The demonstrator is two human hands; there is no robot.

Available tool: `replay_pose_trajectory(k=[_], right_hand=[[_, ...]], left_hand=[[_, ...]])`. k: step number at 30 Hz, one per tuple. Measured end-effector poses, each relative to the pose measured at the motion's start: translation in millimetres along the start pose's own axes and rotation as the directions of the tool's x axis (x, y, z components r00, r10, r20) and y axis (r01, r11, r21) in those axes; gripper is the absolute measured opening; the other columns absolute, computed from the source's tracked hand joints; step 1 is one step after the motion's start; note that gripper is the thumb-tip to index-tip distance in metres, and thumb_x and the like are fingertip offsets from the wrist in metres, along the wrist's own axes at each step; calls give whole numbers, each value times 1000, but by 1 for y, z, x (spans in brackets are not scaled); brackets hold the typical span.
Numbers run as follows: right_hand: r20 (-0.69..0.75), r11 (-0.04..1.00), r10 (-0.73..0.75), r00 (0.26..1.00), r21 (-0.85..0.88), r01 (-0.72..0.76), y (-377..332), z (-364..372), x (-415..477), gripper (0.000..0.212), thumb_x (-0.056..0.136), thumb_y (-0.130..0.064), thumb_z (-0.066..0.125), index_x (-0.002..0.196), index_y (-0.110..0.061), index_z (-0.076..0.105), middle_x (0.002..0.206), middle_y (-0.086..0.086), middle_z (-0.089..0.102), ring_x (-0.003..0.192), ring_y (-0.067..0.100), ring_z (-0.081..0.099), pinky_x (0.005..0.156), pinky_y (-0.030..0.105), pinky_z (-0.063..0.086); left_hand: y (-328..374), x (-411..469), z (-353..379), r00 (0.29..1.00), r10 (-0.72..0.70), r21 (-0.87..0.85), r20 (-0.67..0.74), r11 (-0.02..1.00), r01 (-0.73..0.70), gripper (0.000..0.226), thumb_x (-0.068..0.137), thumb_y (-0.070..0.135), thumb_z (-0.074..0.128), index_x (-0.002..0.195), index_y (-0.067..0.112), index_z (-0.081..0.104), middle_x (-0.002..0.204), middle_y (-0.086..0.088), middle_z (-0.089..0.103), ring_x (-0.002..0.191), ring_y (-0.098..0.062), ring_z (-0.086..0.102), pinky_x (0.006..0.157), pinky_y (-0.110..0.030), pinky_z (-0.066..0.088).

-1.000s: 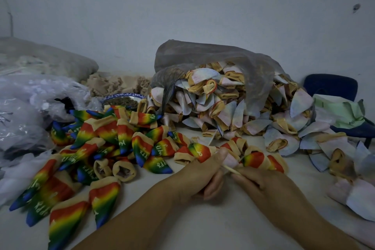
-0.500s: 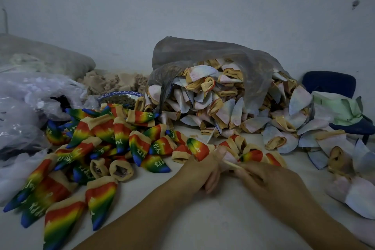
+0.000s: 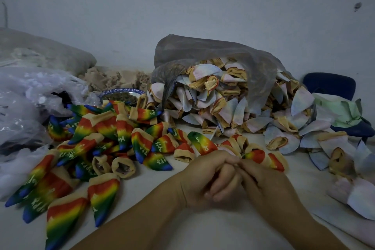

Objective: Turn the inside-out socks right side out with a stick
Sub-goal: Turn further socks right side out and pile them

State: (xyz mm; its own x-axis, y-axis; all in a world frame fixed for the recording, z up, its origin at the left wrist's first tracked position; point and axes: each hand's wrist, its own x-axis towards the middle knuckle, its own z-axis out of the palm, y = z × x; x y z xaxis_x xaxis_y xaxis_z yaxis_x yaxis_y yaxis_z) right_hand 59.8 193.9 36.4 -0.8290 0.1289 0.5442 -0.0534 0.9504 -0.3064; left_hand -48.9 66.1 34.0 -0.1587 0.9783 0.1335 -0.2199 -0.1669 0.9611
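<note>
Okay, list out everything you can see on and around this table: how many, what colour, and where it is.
Rainbow socks: a big heap, red to blue with tan cuffs, left and middle of the table.
Pale socks: a bigger heap, whitish with tan cuffs, spilling from the bag at the back right.
Bag: one, grey and see-through, over the pale socks.
Clear plastic: a crumpled heap, far left.
Bowl: one, blue-rimmed, behind the rainbow socks.
Beige scraps: one pile, behind the bowl by the wall.
Chair: one, dark blue, far right.
Green cloth: one, pale green, on the chair.
Table: one, white, under it all.
Left hand and right hand: together at front centre, fingers curled; what they hold is hidden.
</note>
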Motion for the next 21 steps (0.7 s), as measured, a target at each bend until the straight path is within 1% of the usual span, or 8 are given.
replay_pose_trajectory(k=[4,7,9,13,15,17,20,21], right_hand=[[108,995,79,991,45,-84,-1,11,-2,18,93,-37,42,88,-54,44,67,-25,52,73,-5,53,58,13,37],[125,992,116,985,35,-121,4,14,-2,18,92,-50,34,88,-48,51,71,-16,57,71,0,54,58,15,37],[96,994,107,990,9,-109,10,13,-2,35,86,-60,25,91,-44,56,69,-14,58,68,1,53,55,15,36],[55,990,137,989,15,-138,19,10,-4,42,83,-64,19,91,-43,54,66,-9,58,63,5,55,53,20,39],[38,987,160,986,28,-161,21,10,-3,34,83,-64,20,88,-46,48,64,-8,57,61,6,54,51,22,38],[13,982,180,984,56,-180,22,9,-3,31,83,-64,23,86,-46,47,63,-7,56,61,7,54,51,23,39],[-36,974,206,978,99,-202,22,6,-1,30,83,-64,26,81,-45,49,63,-8,56,67,7,54,50,25,39],[-40,973,210,977,104,-205,22,6,-1,32,83,-64,26,82,-43,51,64,-8,56,68,7,54,51,26,40]], left_hand=[[2,-1,1,995,0,154,-95,988,15,65,95,29,32,32,13,44,32,0,39,34,-14,30,52,-36,21],[4,-1,-2,964,13,336,-265,938,80,69,100,36,31,37,12,42,35,-1,41,34,-13,35,47,-24,33],[1,1,-6,915,35,453,-402,876,166,76,103,51,30,42,10,46,38,-1,44,36,-11,42,53,-20,40],[-7,4,-10,763,188,599,-618,742,302,78,74,87,28,55,19,62,44,6,54,48,-9,56,66,-30,51],[-5,8,-13,726,285,653,-626,700,288,69,69,93,28,57,34,62,50,13,59,56,-5,59,67,-28,50],[-3,11,-15,736,332,721,-590,626,296,70,61,101,22,74,45,61,67,17,63,70,0,60,68,-25,49],[-1,8,-22,727,364,749,-582,588,305,97,54,102,15,101,31,61,98,12,64,88,0,59,73,-23,49],[-1,7,-25,713,378,746,-591,592,304,90,60,98,18,102,28,58,100,10,63,88,5,58,70,-16,46]])
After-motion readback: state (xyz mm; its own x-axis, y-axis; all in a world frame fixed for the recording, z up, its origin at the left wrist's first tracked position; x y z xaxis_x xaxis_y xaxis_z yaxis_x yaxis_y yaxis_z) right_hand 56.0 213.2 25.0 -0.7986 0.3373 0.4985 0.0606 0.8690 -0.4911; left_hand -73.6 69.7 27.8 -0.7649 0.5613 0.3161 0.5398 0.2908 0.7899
